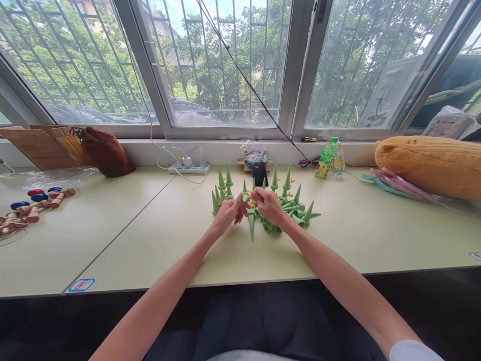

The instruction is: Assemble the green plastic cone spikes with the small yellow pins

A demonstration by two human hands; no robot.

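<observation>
My left hand and my right hand meet above the table, fingers pinched together on a green cone spike that hangs point down between them. A small yellow part shows at the fingertips. Around the hands lies a cluster of several green cones: some stand upright, others lie on their sides. A black phone leans upright just behind the cluster.
A white power strip with cables and a brown pouch sit at the back left. Wooden kendama toys lie far left. A green bottle and an orange plush are at the right.
</observation>
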